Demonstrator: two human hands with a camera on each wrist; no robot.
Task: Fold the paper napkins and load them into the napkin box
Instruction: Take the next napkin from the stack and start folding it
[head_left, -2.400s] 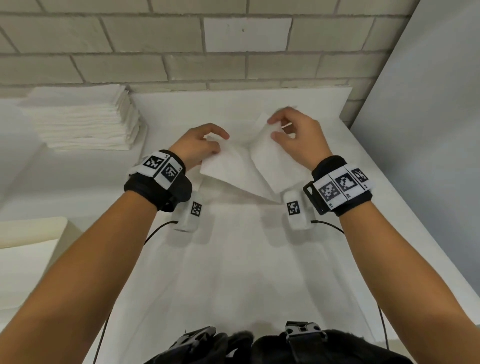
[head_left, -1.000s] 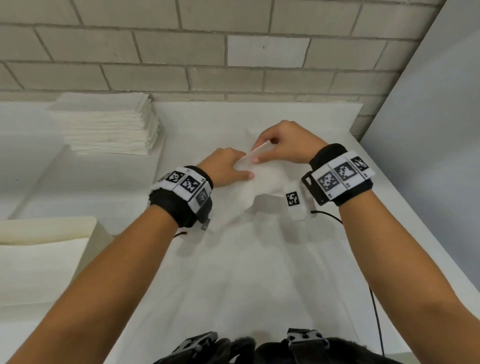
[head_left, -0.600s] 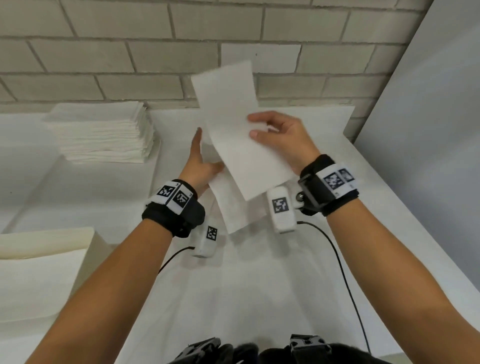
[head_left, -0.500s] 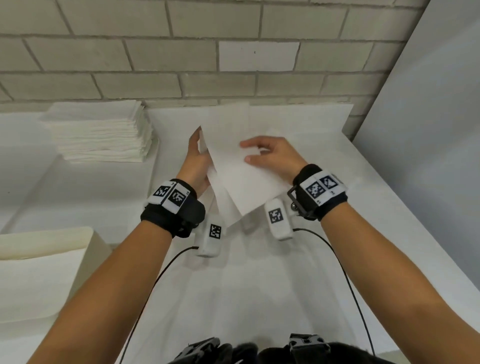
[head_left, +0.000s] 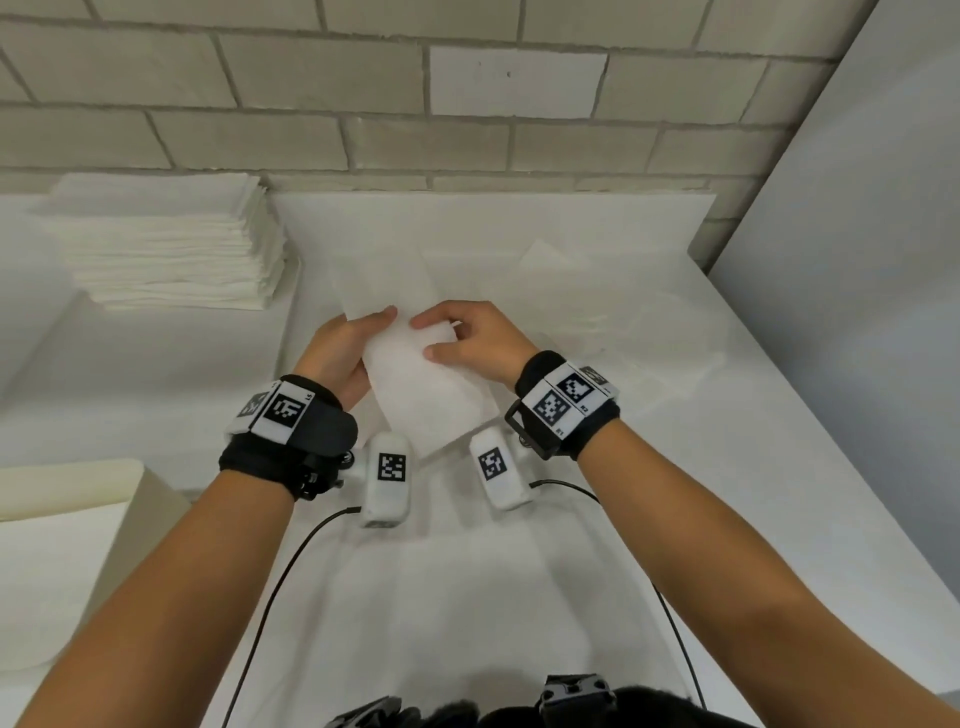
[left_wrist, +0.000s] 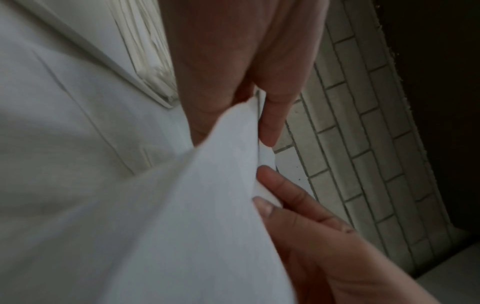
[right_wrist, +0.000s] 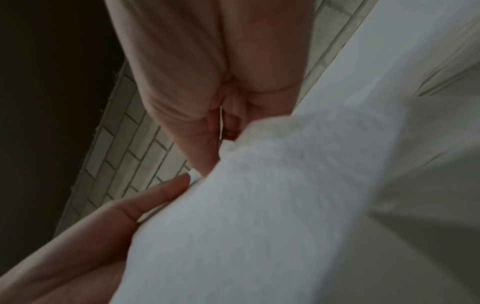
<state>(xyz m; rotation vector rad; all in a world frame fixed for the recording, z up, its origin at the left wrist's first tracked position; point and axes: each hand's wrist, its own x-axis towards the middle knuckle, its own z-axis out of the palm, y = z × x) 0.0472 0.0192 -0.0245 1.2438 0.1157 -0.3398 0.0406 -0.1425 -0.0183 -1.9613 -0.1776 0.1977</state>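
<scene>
Pinching one napkin (head_left: 415, 384) between them, the left hand (head_left: 340, 358) and right hand (head_left: 475, 340) are mid-fold; next likely comes aligning edges, then creasing

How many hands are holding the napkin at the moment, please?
2. The left hand grips the left edge of the napkin, and the right hand pinches its upper right corner.
</scene>
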